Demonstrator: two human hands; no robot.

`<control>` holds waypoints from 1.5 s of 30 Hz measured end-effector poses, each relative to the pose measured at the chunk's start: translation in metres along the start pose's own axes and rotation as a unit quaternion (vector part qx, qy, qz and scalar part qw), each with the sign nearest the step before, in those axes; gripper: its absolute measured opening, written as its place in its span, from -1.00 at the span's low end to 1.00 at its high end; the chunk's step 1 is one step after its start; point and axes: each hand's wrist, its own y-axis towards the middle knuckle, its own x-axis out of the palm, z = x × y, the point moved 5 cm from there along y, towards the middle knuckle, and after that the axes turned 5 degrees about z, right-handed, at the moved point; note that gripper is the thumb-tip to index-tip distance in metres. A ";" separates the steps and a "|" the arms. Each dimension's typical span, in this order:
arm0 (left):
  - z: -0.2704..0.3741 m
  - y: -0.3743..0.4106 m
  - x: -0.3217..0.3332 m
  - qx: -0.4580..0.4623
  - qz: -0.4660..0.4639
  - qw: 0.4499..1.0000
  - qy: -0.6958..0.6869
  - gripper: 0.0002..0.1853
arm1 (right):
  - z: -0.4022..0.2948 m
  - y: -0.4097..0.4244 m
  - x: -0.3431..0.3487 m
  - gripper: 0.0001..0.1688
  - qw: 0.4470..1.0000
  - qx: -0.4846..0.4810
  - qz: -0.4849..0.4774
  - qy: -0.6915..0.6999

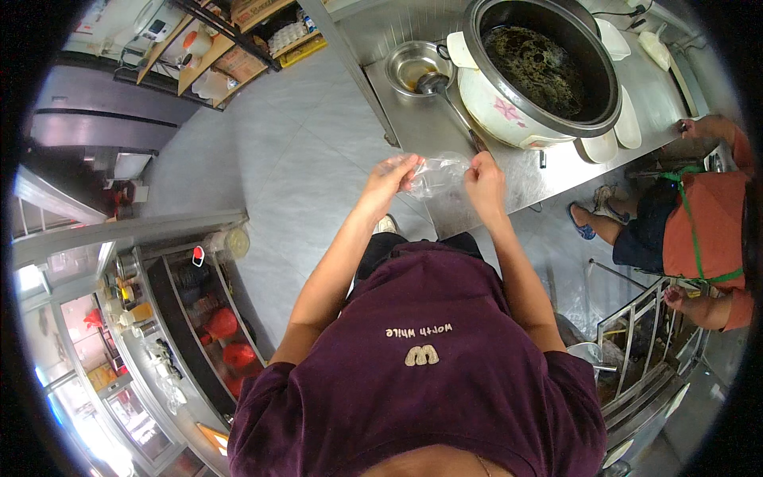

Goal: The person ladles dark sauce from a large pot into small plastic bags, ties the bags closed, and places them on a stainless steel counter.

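Both hands hold a clear plastic bag (440, 174) stretched between them, over the near corner of a stainless steel counter (512, 179). My left hand (390, 179) pinches one side between thumb and fingers. The other side is gripped by my right hand (486, 179), close to the dark handle of a ladle (434, 83). The ladle's bowl rests in a steel bowl (393, 71) with a little brownish liquid. Beside it stands a large white pot (495, 107) with a pink flower pattern and a black inner pot, its lid off, holding dark liquid with foam or bits on top.
White plastic containers (628, 122) sit right of the pot, near a tied bag (656, 47). A co-worker (703, 226) in an orange top stands at the right, by a metal rack (626, 334). Shelves (238, 59) stand at upper left; red items fill a cabinet (208, 316) at lower left.
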 end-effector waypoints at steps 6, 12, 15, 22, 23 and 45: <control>-0.010 0.001 -0.003 -0.038 0.012 0.998 -0.039 -0.71 | 0.036 -0.011 0.008 -0.82 0.908 0.237 -0.069 0.337; -0.010 0.001 0.017 -0.013 0.049 0.999 -0.021 -0.71 | -0.015 -0.008 -0.017 -0.68 0.992 0.093 0.029 0.082; -0.009 0.003 0.016 0.011 0.065 0.998 -0.023 -0.70 | 0.002 -0.008 -0.012 -0.64 0.995 0.079 0.038 0.050; -0.025 0.014 -0.005 -0.042 0.098 0.988 -0.111 -0.68 | 0.041 -0.015 -0.012 -0.71 0.831 0.329 -0.051 0.445; -0.027 0.017 -0.008 -0.049 0.107 0.986 -0.122 -0.68 | 0.043 -0.015 -0.015 -0.71 0.770 0.379 -0.066 0.509; -0.089 0.070 0.023 -0.212 -0.025 0.960 -0.183 -0.62 | -0.004 -0.007 0.021 -0.69 0.938 -0.085 -0.244 -0.230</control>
